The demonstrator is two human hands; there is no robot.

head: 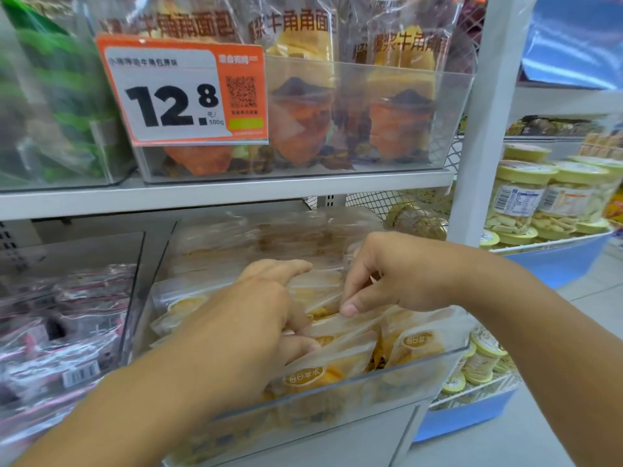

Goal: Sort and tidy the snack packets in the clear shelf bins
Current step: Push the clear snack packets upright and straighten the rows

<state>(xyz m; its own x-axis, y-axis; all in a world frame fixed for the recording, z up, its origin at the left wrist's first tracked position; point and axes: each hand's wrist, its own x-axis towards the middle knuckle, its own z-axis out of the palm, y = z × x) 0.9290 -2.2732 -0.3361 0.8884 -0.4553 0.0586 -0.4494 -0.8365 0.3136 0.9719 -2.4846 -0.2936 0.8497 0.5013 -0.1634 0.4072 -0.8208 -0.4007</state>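
The right hand (381, 274), right of centre, has its thumb and curled fingers pinching the top edge of a pale translucent snack packet with yellow filling (323, 298). The left hand (256, 318), centre-left, is curled over the row of packets, its fingers tucked down among their tops and its thumb pressing on one; it looks to be gripping a packet, though the fingertips are hidden.

Both hands work inside the clear plastic shelf bin (387, 372) in the lower middle of the frame, which is packed with upright cream-and-yellow packets bearing an oval gold label (303, 379). To its left, in the lower left, a second clear bin holds clear packets with pink and dark contents (67, 318).

Above, on the white metal shelf board (219, 193), another clear bin (404, 79) holds transparent bags of orange-brown pastries, with an orange-and-white price card reading 12.8 (182, 92) on its front. Green-striped bags (60, 96) sit in the upper left. At the right edge, clear tubs with yellow lids (519, 193) stand stacked in blue trays (553, 264).
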